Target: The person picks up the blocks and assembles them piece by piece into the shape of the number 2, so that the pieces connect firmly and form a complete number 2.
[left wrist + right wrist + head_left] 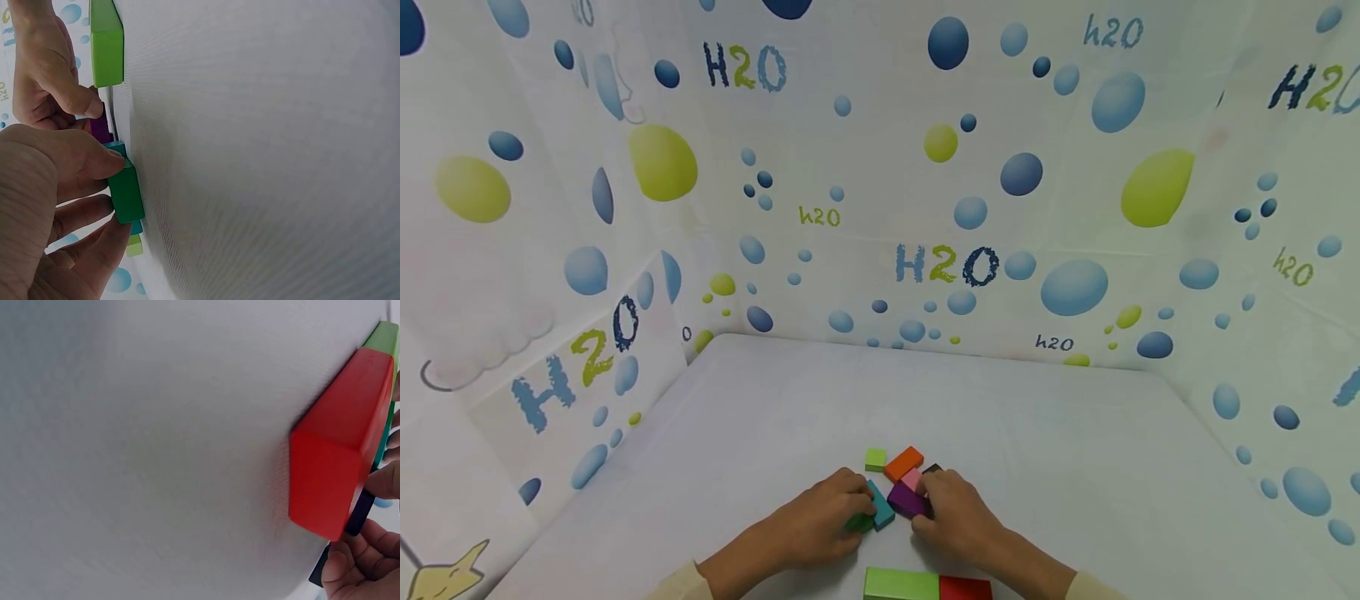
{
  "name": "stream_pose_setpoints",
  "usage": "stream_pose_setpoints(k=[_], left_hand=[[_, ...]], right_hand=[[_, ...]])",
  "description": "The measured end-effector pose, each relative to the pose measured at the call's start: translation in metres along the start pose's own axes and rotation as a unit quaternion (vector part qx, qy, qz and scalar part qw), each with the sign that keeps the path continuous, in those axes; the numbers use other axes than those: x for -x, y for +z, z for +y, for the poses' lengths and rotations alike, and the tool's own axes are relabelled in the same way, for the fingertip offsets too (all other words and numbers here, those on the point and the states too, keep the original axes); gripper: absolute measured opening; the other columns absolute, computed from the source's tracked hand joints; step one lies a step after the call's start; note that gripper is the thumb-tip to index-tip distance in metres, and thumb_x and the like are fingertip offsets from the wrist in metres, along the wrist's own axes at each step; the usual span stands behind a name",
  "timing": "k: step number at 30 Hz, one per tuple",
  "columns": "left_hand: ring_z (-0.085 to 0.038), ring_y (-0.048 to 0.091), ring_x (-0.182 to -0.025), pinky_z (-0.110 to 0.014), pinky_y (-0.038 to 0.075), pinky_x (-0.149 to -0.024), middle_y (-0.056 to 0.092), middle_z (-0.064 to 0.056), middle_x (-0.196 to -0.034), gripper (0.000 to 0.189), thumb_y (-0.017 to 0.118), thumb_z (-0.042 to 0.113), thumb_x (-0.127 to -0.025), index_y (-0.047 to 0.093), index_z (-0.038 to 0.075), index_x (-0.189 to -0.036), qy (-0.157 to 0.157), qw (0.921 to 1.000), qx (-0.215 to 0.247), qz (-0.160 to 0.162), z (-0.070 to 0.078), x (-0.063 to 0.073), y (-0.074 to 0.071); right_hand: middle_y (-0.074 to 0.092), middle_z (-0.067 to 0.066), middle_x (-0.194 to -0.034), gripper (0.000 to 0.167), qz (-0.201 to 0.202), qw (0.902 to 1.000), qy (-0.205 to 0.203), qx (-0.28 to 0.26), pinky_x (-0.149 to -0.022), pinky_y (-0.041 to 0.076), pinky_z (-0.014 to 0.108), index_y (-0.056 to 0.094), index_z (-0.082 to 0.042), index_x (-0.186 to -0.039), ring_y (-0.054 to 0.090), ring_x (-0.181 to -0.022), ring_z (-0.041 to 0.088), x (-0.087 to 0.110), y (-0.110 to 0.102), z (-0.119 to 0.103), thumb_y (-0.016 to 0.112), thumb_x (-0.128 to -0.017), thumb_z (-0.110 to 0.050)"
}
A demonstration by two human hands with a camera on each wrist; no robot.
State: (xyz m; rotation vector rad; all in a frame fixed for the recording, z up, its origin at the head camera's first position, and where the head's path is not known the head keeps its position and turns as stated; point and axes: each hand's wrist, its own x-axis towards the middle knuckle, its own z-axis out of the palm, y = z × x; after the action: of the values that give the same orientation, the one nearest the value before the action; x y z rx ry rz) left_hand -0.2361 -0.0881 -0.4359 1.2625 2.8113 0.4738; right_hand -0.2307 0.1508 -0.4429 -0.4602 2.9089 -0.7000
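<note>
Around the purple block (908,502), in the head view, several things are partly covered. Its right end is pinched between the thumb and fingers of the right hand (957,510), and just behind it a black block (932,468) is partly hidden by that hand. To its left a dark green block (859,523) is gripped, and largely covered, by the left hand (835,518); between the two lies a teal block (882,505). Behind the purple block are seen a pink block (911,478), an orange block (903,463) and, farther left, a small light green block (876,459). On its near side a long light green block (901,586) and a red block (966,588) are set end to end, both cut off by the frame. Nine blocks are counted. White tabletop (1075,467) is spread to both sides of the purple block and is bounded well beyond it by a patterned cloth (865,167).

From the left wrist, the purple block is mostly hidden by the right hand; near it, the dark green block is plainly pinched by the left. Five blocks are counted, the teal one only in slivers.

From the right wrist, the dark piece under the right thumb is probably the purple block, its colour being hard to read. Five blocks are counted, the red one shown largest beside it, with tabletop extending past the red edges.
</note>
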Motion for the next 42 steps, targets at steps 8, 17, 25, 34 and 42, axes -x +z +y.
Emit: stream_pose_setpoints(k=[8,17,25,34,42], left_hand=[[-0.011,0.053,-0.114,-0.029,0.052,-0.098,0.061,0.007,-0.118,0.027,0.078,0.016,-0.086,0.076,0.014,-0.112,-0.008,1.0000,0.003,-0.003,0.001,0.000,0.001],[-0.009,0.053,-0.109,-0.028,0.052,-0.096,0.061,0.009,-0.113,0.024,0.079,0.015,-0.085,0.076,0.014,-0.109,0.002,1.0000,-0.001,0.008,0.001,0.000,0.001],[-0.009,0.053,-0.110,-0.028,0.052,-0.096,0.061,0.009,-0.113,0.024,0.079,0.015,-0.085,0.076,0.015,-0.108,0.004,0.9999,-0.001,0.011,0.000,0.000,0.002],[-0.010,0.053,-0.112,-0.029,0.052,-0.098,0.061,0.007,-0.116,0.025,0.079,0.015,-0.085,0.075,0.013,-0.110,0.006,0.9999,-0.001,0.011,-0.001,0.001,0.002],[-0.011,0.053,-0.114,-0.030,0.052,-0.099,0.061,0.007,-0.117,0.025,0.078,0.015,-0.086,0.075,0.014,-0.111,-0.001,1.0000,0.006,0.003,-0.001,0.001,0.002]], right_hand=[[0.060,-0.001,-0.104,0.028,0.011,0.9995,-0.028,0.006,-0.082,0.052,0.033,0.064,-0.010,-0.110,0.050,-0.093,0.014,0.002,-0.003,0.008,0.073,-0.084,-0.017],[0.057,-0.008,-0.097,0.024,0.020,0.9941,-0.107,0.006,-0.081,0.049,0.027,0.065,-0.010,-0.108,0.047,-0.092,0.008,0.006,-0.006,0.015,0.070,-0.085,-0.014],[0.056,-0.011,-0.103,0.026,-0.016,0.9917,-0.127,-0.009,-0.085,0.051,0.024,0.065,-0.017,-0.113,0.049,-0.094,0.004,0.010,-0.006,0.017,0.073,-0.088,-0.017],[0.058,-0.015,-0.105,0.024,-0.041,0.9834,-0.173,-0.036,-0.086,0.050,0.023,0.068,-0.021,-0.110,0.050,-0.097,0.002,0.011,-0.008,0.021,0.073,-0.088,-0.015],[0.059,-0.013,-0.112,0.028,-0.062,0.9748,-0.213,-0.021,-0.090,0.049,0.024,0.071,-0.022,-0.116,0.050,-0.100,0.000,0.013,-0.008,0.024,0.071,-0.089,-0.018]])
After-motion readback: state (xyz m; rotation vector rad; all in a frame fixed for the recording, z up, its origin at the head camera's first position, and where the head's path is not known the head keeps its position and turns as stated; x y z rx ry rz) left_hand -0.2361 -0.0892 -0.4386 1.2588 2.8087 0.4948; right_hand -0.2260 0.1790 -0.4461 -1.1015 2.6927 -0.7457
